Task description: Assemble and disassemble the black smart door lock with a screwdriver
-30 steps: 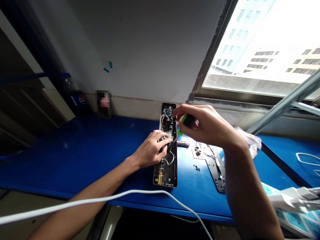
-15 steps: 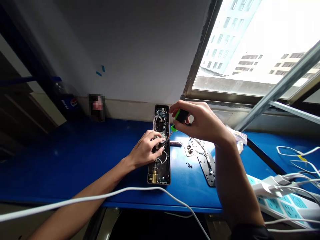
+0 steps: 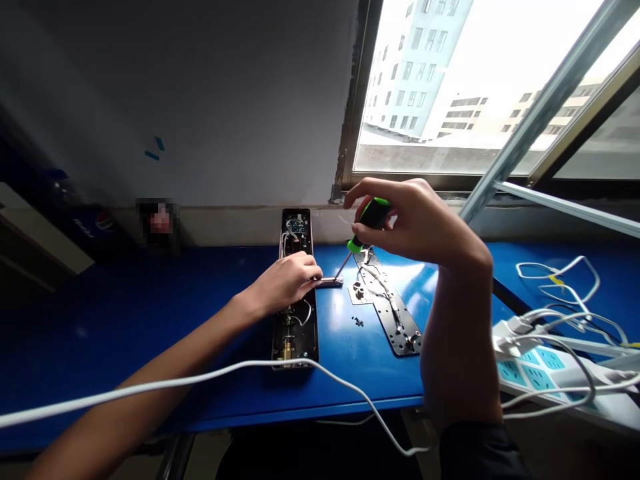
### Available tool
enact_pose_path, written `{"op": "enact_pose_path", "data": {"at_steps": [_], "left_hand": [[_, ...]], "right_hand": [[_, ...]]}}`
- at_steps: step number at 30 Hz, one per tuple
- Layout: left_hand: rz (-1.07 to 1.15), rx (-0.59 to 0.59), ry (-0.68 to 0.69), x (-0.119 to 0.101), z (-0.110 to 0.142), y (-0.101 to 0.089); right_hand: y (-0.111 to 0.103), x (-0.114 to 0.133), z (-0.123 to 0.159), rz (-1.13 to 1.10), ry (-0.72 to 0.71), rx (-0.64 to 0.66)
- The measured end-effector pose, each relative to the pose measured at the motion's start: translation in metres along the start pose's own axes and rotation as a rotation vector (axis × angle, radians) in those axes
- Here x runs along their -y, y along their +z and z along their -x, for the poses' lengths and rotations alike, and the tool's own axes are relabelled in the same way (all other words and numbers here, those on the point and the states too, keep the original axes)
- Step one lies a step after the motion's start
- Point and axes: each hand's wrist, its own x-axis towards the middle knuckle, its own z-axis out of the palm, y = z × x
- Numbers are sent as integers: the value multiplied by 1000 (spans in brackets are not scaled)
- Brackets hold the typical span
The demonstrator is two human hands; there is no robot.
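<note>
My right hand [image 3: 407,223] is wrapped around a black and green screwdriver [image 3: 373,220], its shaft slanting down to the left. The tip meets or nearly meets a slim, dark metallic bar [image 3: 330,282] lying on the table. My left hand [image 3: 285,280] reaches over a long, narrow black housing [image 3: 311,333], its fingers closed at the bar's left end. Inside the open housing are white wires, a circuit board [image 3: 299,227] and a brass-coloured part [image 3: 287,350]. The housing's middle is hidden under my left hand.
Right of the housing lie several small black screws [image 3: 357,321], a small plate with metal parts [image 3: 359,292] and a long perforated black plate [image 3: 397,333] with a cable. A power strip [image 3: 540,367] with plugs stands at right. A white cable [image 3: 200,377] crosses the front.
My right hand has moved the screwdriver tip from the housing to the bar. My left hand has shifted from the housing's insides to the bar's end. The view has turned right.
</note>
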Motion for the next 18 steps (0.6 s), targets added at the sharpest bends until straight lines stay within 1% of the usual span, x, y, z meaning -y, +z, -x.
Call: {"op": "enact_pose_path", "data": {"at_steps": [4,7,9,13,18], "left_hand": [[26,129,42,-11,-23,3],[51,245,114,-18,-41,12],[57,318,137,-20,-51,20],[81,401,142,-23,-61,36],[152,471,164,-29,-65,50]], "right_hand": [[-13,-8,10,37,147,145],[-16,-14,13,78,230,251],[-16,-18,13,82,256,287],[-15,-23,13,72,237,285],[-18,-25,16,72,205,238]]}}
